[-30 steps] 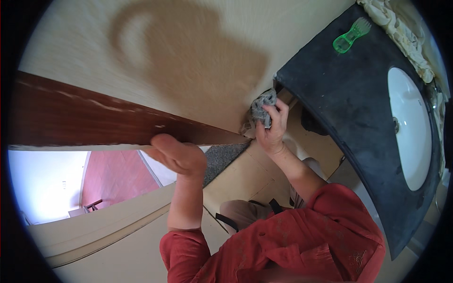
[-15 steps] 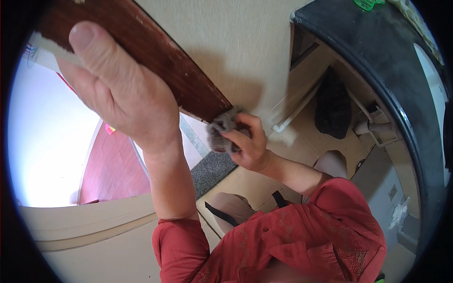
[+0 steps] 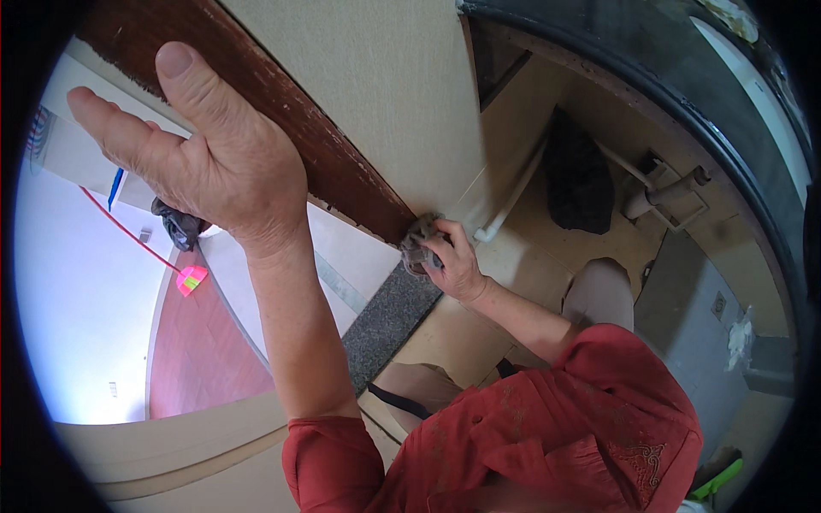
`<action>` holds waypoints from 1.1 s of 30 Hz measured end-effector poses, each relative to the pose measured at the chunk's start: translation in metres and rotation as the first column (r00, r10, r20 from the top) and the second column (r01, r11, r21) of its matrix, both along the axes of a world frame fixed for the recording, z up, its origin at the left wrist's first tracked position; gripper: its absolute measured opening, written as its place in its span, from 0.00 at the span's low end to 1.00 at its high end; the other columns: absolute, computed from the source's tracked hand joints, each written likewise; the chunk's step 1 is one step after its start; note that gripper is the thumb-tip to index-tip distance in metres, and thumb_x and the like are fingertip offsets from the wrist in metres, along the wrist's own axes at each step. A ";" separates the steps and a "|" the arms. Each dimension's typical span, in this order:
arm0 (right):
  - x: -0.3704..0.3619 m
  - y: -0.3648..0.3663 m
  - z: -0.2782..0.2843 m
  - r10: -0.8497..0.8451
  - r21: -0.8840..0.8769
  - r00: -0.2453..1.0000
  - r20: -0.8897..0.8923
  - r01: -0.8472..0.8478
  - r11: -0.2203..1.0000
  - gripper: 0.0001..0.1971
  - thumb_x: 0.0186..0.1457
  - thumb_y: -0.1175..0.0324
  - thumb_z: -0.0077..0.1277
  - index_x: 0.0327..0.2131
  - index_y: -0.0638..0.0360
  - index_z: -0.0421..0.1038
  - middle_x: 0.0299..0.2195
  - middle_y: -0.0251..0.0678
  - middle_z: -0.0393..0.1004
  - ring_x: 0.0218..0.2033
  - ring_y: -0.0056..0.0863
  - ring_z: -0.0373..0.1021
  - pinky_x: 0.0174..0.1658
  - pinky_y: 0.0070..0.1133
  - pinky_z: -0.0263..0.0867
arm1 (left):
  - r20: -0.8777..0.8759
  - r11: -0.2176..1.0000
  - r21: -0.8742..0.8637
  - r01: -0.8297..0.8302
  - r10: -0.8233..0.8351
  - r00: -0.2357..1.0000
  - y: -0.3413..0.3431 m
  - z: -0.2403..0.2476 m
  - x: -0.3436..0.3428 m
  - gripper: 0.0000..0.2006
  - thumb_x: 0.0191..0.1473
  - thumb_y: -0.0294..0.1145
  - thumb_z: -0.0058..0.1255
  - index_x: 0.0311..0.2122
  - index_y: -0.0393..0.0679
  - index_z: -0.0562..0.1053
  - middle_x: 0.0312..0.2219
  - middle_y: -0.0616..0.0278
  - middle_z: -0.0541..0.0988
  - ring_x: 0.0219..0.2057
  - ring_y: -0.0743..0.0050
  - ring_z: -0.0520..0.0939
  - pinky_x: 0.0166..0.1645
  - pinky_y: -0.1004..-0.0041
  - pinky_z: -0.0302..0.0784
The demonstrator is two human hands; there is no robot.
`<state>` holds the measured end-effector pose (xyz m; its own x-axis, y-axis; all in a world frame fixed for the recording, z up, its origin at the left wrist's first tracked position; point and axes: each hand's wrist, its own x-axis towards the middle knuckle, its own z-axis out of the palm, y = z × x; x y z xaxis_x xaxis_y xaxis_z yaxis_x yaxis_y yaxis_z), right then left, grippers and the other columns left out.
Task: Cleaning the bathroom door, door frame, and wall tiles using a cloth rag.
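Right hand (image 3: 457, 272) pinches a crumpled grey rag (image 3: 414, 253) between thumb and fingers. The rag sits at the low end of the dark wood frame (image 3: 329, 141), where it meets the wall (image 3: 389, 94), just above the stone sill (image 3: 389, 321). Left hand (image 3: 244, 175) is spread, thumb well apart from the fingers, in front of the frame higher up; cannot tell if it touches the wood.

Risks, as judged: the frame's edges look chipped and rough, so the rag could snag there and be pulled out of the pinch. Rag is bunched small and fingertips lie close to the wood; a slip could put bare skin on a splintery edge. Hard rubbing might lift more of the flaking finish. If the left hand is bearing weight, a poor hold could tip the person, whose knees (image 3: 599, 291) look bent low. Leaning right would bring the body toward the white pipe (image 3: 517, 196) and the dark counter (image 3: 727, 94); a knock there seems possible. The corner is tight, so rag folds could jam in it. Any grit in the cloth could scratch the wall.
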<state>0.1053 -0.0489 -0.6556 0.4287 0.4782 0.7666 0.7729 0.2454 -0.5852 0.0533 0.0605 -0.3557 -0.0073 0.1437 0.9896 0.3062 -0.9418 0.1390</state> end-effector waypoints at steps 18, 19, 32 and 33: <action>0.161 0.046 0.024 -0.653 -0.003 0.653 -0.384 0.706 0.708 0.18 0.56 0.70 0.49 0.49 0.66 0.64 0.43 0.55 0.69 0.46 0.49 0.66 0.51 0.35 0.60 | 0.071 0.991 0.122 0.059 -0.068 0.995 -0.004 0.003 0.009 0.33 0.62 0.47 0.42 0.60 0.28 0.54 0.56 0.39 0.60 0.61 0.48 0.59 0.65 0.57 0.51; 0.150 0.044 0.023 -0.661 -0.044 0.650 -0.375 0.700 0.713 0.19 0.56 0.69 0.49 0.50 0.66 0.63 0.44 0.54 0.69 0.47 0.49 0.66 0.51 0.35 0.60 | 0.070 0.990 0.121 0.066 -0.075 0.995 -0.004 0.002 0.011 0.33 0.62 0.47 0.42 0.60 0.29 0.54 0.56 0.40 0.60 0.61 0.49 0.59 0.64 0.58 0.51; -0.026 0.010 0.033 -0.143 0.064 0.990 -0.001 0.143 0.988 0.36 0.31 0.75 0.69 0.48 0.50 0.64 0.45 0.47 0.61 0.40 0.45 0.67 0.39 0.31 0.69 | 0.135 0.973 0.230 0.016 -0.048 0.990 0.011 0.003 0.020 0.26 0.65 0.39 0.37 0.60 0.30 0.56 0.55 0.45 0.63 0.56 0.55 0.65 0.60 0.64 0.60; -0.027 0.010 0.022 -0.147 0.061 0.989 0.001 0.146 0.987 0.36 0.31 0.75 0.69 0.48 0.50 0.64 0.45 0.47 0.61 0.40 0.45 0.67 0.39 0.31 0.69 | 0.137 0.974 0.226 0.019 -0.051 0.989 0.013 0.004 0.021 0.26 0.65 0.39 0.37 0.60 0.30 0.56 0.55 0.45 0.63 0.56 0.55 0.65 0.60 0.64 0.60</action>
<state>0.0783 -0.0384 -0.6335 0.4861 0.3635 0.7947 0.8064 0.1639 -0.5682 0.0739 0.0732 -0.3516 -0.1475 -0.0782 0.9860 0.2650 -0.9635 -0.0368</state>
